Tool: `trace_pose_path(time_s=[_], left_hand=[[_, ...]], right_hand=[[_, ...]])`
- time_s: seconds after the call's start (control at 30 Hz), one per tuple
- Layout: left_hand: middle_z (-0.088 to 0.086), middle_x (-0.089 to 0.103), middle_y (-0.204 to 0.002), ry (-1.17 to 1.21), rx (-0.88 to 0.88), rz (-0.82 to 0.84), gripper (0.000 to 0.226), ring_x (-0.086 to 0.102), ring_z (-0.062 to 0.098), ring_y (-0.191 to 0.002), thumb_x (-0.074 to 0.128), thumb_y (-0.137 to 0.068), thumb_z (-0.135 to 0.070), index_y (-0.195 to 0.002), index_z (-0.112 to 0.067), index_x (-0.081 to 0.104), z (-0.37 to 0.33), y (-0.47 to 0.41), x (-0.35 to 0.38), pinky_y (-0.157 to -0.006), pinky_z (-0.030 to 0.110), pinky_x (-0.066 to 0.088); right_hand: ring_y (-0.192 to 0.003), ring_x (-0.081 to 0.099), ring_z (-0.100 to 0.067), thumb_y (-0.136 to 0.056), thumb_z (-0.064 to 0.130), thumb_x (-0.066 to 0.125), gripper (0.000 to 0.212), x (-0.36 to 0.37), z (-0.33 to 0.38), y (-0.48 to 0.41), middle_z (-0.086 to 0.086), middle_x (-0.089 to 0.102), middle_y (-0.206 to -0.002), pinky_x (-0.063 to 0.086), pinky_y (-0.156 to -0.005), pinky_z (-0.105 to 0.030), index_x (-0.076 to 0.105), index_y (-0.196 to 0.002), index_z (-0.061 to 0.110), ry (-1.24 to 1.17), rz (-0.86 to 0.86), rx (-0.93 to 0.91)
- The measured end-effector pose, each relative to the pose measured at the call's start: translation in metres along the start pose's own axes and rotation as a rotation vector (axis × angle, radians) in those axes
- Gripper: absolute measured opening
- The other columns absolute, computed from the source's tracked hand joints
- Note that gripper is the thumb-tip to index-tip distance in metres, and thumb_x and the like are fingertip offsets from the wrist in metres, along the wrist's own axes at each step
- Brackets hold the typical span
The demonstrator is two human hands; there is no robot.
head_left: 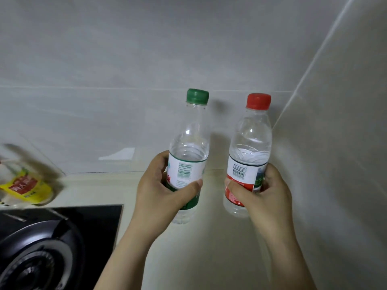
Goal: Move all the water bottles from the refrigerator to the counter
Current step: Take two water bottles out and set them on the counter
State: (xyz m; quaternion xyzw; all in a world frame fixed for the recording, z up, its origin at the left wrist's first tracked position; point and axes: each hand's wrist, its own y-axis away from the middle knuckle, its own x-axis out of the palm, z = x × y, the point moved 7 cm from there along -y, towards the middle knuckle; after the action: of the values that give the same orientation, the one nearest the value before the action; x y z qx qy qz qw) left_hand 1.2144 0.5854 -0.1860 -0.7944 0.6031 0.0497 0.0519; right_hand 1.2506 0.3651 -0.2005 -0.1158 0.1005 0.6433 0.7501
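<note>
A: Obs., reading rightward from the hob (pixel 100 216). Left hand (pixel 159 193): fingers and thumb curled round the label of the green-capped bottle (pixel 189 143), just right of the hob, cap up.
B: Further right?
A: Red-capped bottle (pixel 250 141), also cap up. Right hand (pixel 268 197) wraps its label band, thumb across the front.
B: Bases touching the counter (pixel 209 258) right of the hob?
A: Cannot tell. Bases lie below the fingers, long axes near vertical. Judgement: lower straight down, then let go.
</note>
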Motion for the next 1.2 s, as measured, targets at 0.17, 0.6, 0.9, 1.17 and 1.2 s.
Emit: trace_pose_path(time_s=[0.17, 0.6, 0.9, 1.17, 1.2], left_hand=[[-0.011, 0.073, -0.094, -0.006, -0.097, -0.008, 0.055, 0.072, 0.012, -0.083, 0.079, -0.059, -0.021, -0.111, -0.028, 0.059, 0.046, -0.016, 0.01, -0.072, 0.028, 0.061], [-0.01, 0.072, -0.091, -0.066, -0.203, 0.012, 0.054, 0.071, 0.011, -0.079, 0.08, -0.057, -0.022, -0.105, -0.03, 0.056, 0.127, -0.045, 0.039, -0.07, 0.035, 0.062], [-0.016, 0.071, -0.096, -0.073, -0.216, 0.034, 0.058, 0.071, 0.006, -0.082, 0.081, -0.056, -0.021, -0.106, -0.036, 0.054, 0.15, -0.054, 0.05, -0.074, 0.032, 0.061], [-0.014, 0.07, -0.099, -0.088, -0.204, 0.041, 0.061, 0.071, 0.01, -0.087, 0.082, -0.057, -0.022, -0.109, -0.036, 0.054, 0.161, -0.057, 0.053, -0.075, 0.034, 0.061], [-0.014, 0.07, -0.1, -0.089, -0.2, 0.041, 0.062, 0.07, 0.01, -0.088, 0.082, -0.056, -0.022, -0.11, -0.036, 0.053, 0.161, -0.058, 0.053, -0.075, 0.033, 0.061]], right_hand=[[-0.083, 0.067, 0.002, -0.062, 0.021, 0.086, 0.05, 0.011, -0.047, -0.019, 0.019, 0.071, -0.094, 0.051, -0.07, -0.018, 0.062, -0.105, 0.033, 0.042, -0.002, 0.054], [-0.082, 0.068, -0.011, -0.059, 0.025, 0.089, 0.059, 0.037, -0.138, -0.062, 0.007, 0.071, -0.095, 0.057, -0.071, -0.035, 0.06, -0.111, 0.022, 0.204, -0.052, 0.066], [-0.08, 0.069, -0.016, -0.06, 0.035, 0.088, 0.055, 0.05, -0.164, -0.084, 0.003, 0.071, -0.09, 0.057, -0.071, -0.04, 0.062, -0.104, 0.015, 0.21, -0.127, 0.049], [-0.09, 0.069, -0.011, -0.062, 0.02, 0.089, 0.056, 0.055, -0.173, -0.089, 0.005, 0.071, -0.101, 0.057, -0.078, -0.036, 0.061, -0.11, 0.017, 0.138, -0.157, 0.098], [-0.09, 0.068, -0.01, -0.062, 0.019, 0.089, 0.056, 0.054, -0.174, -0.088, 0.005, 0.071, -0.102, 0.056, -0.079, -0.034, 0.061, -0.11, 0.015, 0.126, -0.167, 0.097]])
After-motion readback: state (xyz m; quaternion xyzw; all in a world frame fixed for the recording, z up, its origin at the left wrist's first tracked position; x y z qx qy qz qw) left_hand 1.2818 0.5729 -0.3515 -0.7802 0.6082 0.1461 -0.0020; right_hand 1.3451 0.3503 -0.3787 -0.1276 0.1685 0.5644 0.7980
